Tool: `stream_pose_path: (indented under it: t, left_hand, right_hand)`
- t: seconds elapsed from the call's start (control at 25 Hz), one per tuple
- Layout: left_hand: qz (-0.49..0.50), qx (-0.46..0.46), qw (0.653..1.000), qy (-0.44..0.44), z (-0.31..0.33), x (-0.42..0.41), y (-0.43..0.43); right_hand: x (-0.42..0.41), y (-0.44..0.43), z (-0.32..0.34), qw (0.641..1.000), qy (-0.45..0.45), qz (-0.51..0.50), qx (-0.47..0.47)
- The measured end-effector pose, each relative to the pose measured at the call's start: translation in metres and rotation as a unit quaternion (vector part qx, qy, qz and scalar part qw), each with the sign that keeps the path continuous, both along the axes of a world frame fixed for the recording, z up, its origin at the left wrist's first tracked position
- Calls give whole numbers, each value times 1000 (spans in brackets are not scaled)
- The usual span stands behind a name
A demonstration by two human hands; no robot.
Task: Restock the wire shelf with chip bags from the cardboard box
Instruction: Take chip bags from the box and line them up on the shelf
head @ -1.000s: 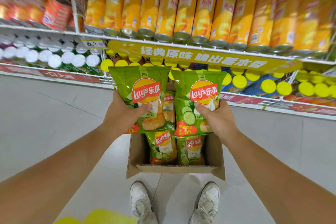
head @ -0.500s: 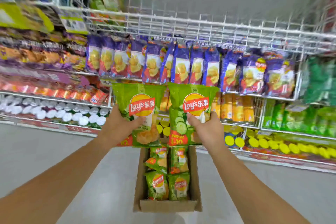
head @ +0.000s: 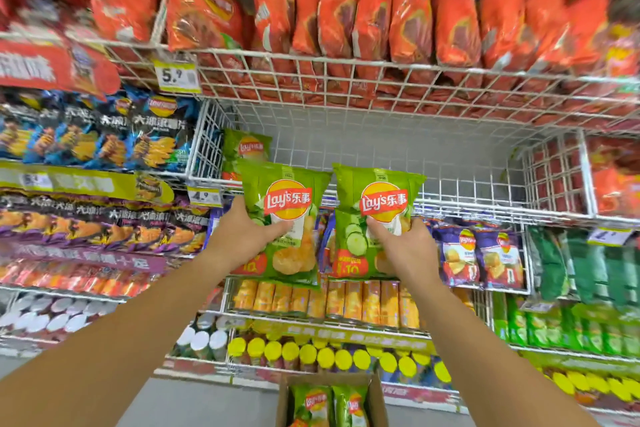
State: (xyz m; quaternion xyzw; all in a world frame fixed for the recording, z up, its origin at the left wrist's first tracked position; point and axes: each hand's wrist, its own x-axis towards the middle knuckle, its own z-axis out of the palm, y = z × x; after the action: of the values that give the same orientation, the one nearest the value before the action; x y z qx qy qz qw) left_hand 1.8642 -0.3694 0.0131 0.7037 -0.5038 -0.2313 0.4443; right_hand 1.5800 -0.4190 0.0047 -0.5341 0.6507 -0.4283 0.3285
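Head view: left hand [head: 242, 236] and right hand [head: 407, 248] each clasp 1 green chip bag [head: 284, 218] at wire shelf [head: 450, 204] front edge; 1 bag shelved, cardboard box [head: 377, 399] part full

both arms stretched up and forward, left hand [head: 244, 236] and right hand [head: 405, 248] each clamped around a bag, thumbs in front

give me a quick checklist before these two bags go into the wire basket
1. Left hand holds the left green bag firmly: ok.
2. Right hand holds the right green bag firmly: ok.
3. Room in the wire basket: ok, mostly bare.
4. Same flavour as the bag already inside: ok, green too.
5. Bags raised over the basket's front rim: not ok, still in front.
6. More stock in the cardboard box: ok.
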Motion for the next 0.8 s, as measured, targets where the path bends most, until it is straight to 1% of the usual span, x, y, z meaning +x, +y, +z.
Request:
stream_pose_path:
  t: [0.16, 0.28, 0.48, 0.64, 0.8]
  left_hand:
    - [-13, -15, 1000, -15, 33, 5, -28]
    - [-7, -17, 1000, -18, 44, 7, -47]
    - [43, -15, 999, -18, 58, 9, -77]
    - [58, -4, 998, -18, 60, 22, -109]
    - [39, 5, 999, -28, 60, 49, -153]
  right_hand:
    - [12, -31, 26, 1000, 7, -5, -15]
    - [17, -65, 36, 999, 19, 1, -35]
    - [31, -123, 48, 998, 34, 37, -40]
    - [47, -161, 50, 998, 40, 51, -21]
    - [72, -195, 46, 999, 26, 42, -5]
